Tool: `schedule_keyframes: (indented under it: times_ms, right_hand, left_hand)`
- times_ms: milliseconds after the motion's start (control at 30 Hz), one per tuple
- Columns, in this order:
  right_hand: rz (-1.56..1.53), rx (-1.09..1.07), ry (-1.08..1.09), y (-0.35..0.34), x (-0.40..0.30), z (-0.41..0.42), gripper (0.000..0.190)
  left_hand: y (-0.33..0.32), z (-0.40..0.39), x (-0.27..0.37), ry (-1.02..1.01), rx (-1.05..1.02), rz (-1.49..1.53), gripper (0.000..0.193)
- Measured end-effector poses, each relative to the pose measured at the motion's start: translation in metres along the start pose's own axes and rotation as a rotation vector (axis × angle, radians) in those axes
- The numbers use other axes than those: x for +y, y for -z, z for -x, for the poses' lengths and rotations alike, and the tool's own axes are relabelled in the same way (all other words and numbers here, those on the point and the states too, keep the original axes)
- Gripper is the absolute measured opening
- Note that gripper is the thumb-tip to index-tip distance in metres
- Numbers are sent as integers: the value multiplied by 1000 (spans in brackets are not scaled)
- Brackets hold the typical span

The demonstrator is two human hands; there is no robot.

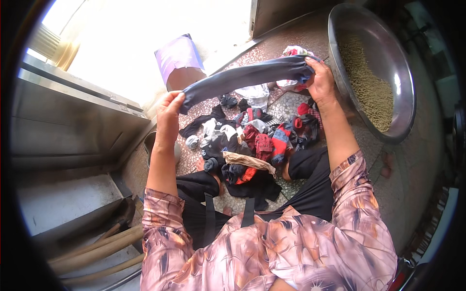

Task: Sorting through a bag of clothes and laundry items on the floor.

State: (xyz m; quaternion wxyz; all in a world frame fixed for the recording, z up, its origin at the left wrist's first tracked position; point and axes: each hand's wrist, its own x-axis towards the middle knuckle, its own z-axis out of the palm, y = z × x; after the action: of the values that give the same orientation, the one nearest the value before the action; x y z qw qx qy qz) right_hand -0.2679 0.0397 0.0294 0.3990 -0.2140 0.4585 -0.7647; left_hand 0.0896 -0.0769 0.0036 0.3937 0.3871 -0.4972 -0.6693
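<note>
Between my hands a long grey-blue piece of cloth (240, 77), perhaps a stocking or legging, is stretched out in the air. My left hand (169, 105) pinches its lower left end, and my right hand (321, 80) grips the bunched upper right end. Below it, on the speckled floor between my legs, lies a loose heap of socks and small clothes in red, black, white and grey. A beige rolled cloth (249, 161) lies on the near side of the heap, beside a bright orange-red piece (247, 176). A white cloth (256, 95) lies at the far side.
A large metal basin (406, 109) holding pale grains stands at the right. A purple cardboard box (181, 54) stands at the bright doorway. A red and white bundle (291, 84) lies behind my right hand. Wooden poles (98, 251) and metal door panels (72, 123) are at the left.
</note>
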Motion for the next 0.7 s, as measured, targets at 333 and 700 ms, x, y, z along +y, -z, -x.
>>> schedule_keyframes:
  times_ms: [333,700]
  right_hand:
    - [-224,10,-437,-11,9,3,18]
    - [68,-83,-251,9,6,-1,19]
  left_hand:
    - [-15,7,28,408,-143,526,32]
    - [-4,3,12,185,79,379,17]
